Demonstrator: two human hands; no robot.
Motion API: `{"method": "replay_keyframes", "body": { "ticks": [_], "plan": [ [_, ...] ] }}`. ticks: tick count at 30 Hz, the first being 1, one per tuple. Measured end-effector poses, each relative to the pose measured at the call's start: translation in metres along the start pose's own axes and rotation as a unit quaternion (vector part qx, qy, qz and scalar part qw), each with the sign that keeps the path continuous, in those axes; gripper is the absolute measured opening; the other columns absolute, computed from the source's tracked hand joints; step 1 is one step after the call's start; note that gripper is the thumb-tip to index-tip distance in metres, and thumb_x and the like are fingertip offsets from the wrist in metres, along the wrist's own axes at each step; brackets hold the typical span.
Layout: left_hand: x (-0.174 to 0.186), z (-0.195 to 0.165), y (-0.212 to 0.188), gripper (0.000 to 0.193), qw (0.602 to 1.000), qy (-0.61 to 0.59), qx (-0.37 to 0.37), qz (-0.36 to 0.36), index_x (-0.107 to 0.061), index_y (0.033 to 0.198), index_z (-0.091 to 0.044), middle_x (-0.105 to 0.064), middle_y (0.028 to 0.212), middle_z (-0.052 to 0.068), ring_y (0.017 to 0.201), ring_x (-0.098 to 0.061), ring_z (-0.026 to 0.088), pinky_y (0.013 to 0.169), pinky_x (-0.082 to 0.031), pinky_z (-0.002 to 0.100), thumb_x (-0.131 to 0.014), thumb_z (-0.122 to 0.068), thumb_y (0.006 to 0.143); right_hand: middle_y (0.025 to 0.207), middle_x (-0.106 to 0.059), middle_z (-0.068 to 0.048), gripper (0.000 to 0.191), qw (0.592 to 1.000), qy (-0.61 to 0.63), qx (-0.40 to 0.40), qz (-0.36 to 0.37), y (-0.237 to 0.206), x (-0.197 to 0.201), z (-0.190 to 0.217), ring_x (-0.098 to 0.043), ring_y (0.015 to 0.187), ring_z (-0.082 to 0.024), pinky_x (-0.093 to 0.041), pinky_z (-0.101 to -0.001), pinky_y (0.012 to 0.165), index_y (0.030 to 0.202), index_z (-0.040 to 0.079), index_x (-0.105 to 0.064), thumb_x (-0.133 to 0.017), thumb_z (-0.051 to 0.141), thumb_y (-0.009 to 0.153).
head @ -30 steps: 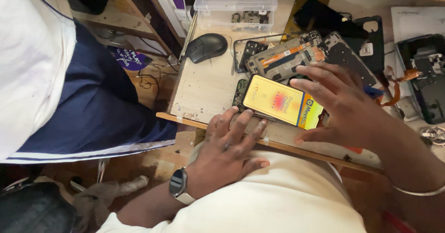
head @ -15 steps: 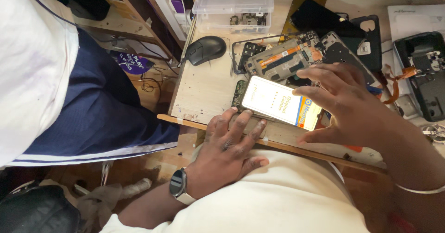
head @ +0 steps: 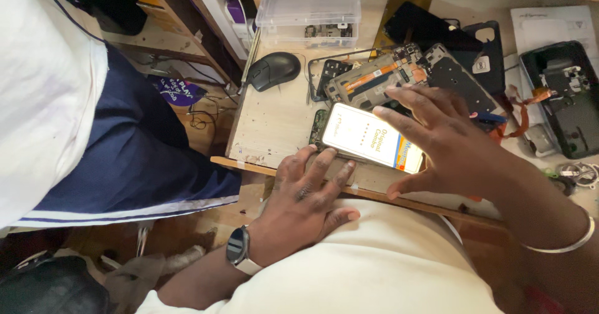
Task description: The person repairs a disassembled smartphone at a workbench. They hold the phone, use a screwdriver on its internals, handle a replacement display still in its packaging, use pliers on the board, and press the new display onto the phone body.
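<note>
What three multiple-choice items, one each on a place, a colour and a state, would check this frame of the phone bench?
1. Where does the computer mouse lie?
A. left of the opened phone
B. on the floor
C. inside the clear plastic box

2. What colour is the mouse?
A. white
B. black
C. red

3. What state is the screen of the phone under the right hand in?
A. dark
B. shattered and off
C. lit

Answers:
1 A, it sits on the table left of the opened phone, below the box.
2 B, its shell is black.
3 C, the screen glows white, while the left hand rests fingers on the table edge by the phone's near end.
</note>
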State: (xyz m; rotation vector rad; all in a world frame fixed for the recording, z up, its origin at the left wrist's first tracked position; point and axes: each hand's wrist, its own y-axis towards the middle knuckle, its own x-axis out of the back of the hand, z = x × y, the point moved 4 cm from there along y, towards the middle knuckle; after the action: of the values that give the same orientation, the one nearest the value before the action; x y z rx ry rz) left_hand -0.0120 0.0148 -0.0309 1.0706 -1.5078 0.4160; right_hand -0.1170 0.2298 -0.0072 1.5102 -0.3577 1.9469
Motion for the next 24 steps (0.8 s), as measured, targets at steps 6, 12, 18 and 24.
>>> {"method": "replay_keyframes", "body": {
  "ticks": [6, 12, 18, 24],
  "plan": [
    [0.001, -0.001, 0.001, 0.07, 1.0, 0.008, -0.002, -0.001, -0.057, 0.144, -0.007, -0.044, 0.146, 0.021, 0.135, -0.038, 0.043, 0.108, -0.033, 0.059, -0.055, -0.06, 0.099, 0.158, -0.032, -0.02, 0.111, 0.999, -0.008, 0.037, -0.023, 0.004, -0.002, 0.006, -0.024, 0.146, -0.043, -0.021, -0.058, 0.117, 0.148, 0.016, -0.047, -0.071, 0.078, 0.06],
    [0.002, -0.002, 0.002, 0.07, 1.0, 0.0, 0.002, -0.002, -0.056, 0.145, -0.008, -0.043, 0.147, 0.02, 0.135, -0.037, 0.043, 0.109, -0.033, 0.058, -0.056, -0.061, 0.098, 0.155, -0.035, -0.024, 0.116, 0.999, -0.039, 0.031, -0.023, 0.007, -0.004, 0.008, -0.027, 0.145, -0.043, -0.019, -0.0569, 0.117, 0.149, 0.01, -0.042, -0.071, 0.078, 0.059],
    [0.002, 0.002, -0.001, 0.073, 1.0, -0.004, 0.008, -0.002, -0.057, 0.145, -0.008, -0.045, 0.149, 0.02, 0.137, -0.038, 0.042, 0.11, -0.033, 0.058, -0.059, -0.062, 0.095, 0.14, -0.052, -0.026, 0.125, 0.996, -0.061, -0.059, -0.001, -0.012, 0.01, 0.003, -0.04, 0.135, -0.04, -0.026, -0.0525, 0.115, 0.153, 0.001, -0.034, -0.076, 0.072, 0.059],
    [0.012, 0.002, 0.004, 0.071, 1.0, -0.024, 0.007, 0.0, -0.061, 0.139, -0.007, -0.05, 0.145, 0.019, 0.136, -0.041, 0.04, 0.11, -0.034, 0.056, -0.063, -0.06, 0.093, 0.13, -0.06, -0.023, 0.114, 0.992, -0.06, -0.113, 0.003, -0.021, 0.008, 0.008, -0.047, 0.129, -0.038, -0.03, -0.0515, 0.111, 0.151, 0.001, -0.035, -0.084, 0.05, 0.062]
  ]
}}
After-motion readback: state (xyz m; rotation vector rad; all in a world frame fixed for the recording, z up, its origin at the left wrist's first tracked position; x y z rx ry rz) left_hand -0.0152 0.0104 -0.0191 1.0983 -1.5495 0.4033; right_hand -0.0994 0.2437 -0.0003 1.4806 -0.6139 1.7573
